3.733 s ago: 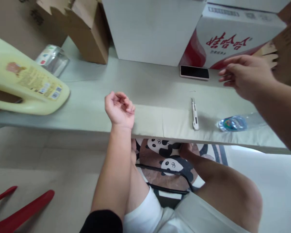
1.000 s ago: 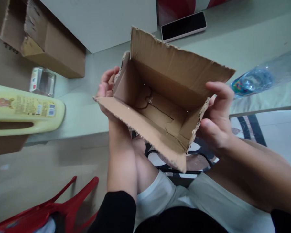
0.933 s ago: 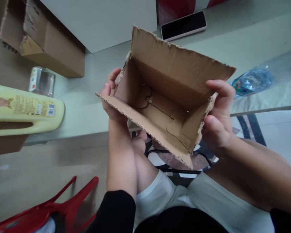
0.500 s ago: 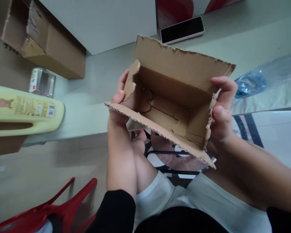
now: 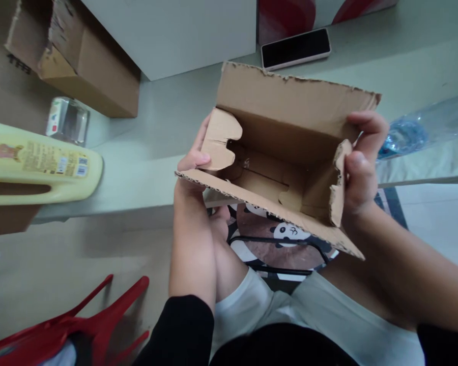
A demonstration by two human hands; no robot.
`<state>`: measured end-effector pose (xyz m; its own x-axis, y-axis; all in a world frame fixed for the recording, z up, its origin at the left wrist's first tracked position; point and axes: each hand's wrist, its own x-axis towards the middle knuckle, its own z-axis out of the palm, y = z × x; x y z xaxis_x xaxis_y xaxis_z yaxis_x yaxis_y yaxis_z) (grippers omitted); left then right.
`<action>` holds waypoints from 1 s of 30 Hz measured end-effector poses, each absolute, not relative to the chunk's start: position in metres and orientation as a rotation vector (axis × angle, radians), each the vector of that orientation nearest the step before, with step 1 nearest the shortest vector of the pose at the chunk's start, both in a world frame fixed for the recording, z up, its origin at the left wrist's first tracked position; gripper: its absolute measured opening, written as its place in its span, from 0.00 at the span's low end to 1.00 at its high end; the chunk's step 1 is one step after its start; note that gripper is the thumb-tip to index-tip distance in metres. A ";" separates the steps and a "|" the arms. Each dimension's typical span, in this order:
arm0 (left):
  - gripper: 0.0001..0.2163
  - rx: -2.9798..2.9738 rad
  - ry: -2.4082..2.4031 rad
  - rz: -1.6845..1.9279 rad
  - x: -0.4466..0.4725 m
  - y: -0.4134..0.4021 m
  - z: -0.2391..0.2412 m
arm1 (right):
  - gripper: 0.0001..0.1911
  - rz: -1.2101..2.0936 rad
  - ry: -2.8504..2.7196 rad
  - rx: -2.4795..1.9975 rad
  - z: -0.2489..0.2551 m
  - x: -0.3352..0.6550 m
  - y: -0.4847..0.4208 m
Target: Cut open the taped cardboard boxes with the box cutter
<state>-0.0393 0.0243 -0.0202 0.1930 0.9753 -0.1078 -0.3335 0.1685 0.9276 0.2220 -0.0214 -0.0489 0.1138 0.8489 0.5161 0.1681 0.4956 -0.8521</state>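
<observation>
I hold a small open brown cardboard box (image 5: 290, 107) with torn flap edges over my lap, its opening towards me. My left hand (image 5: 193, 162) grips its left end, the thumb pressing the small left side flap inward. My right hand (image 5: 361, 165) grips the right end, with fingers curled over the top edge and the thumb against the right side flap, which leans inward. The inside of the box looks bare.
A pale table (image 5: 148, 152) carries a yellow jug (image 5: 38, 165) lying on its side, a small clear packet (image 5: 67, 120), a torn cardboard box (image 5: 87, 66), a big white box (image 5: 175, 25), a dark phone (image 5: 295, 48) and a plastic bottle (image 5: 416, 132). A red chair (image 5: 68, 330) stands at lower left.
Earlier my hands were empty at the table; since then they hold the box. In the last second the box has tipped flatter and both side flaps have folded inward.
</observation>
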 end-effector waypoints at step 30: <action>0.14 1.192 0.885 1.432 -0.029 0.017 -0.029 | 0.19 0.827 -1.304 -0.821 -0.039 0.236 -0.012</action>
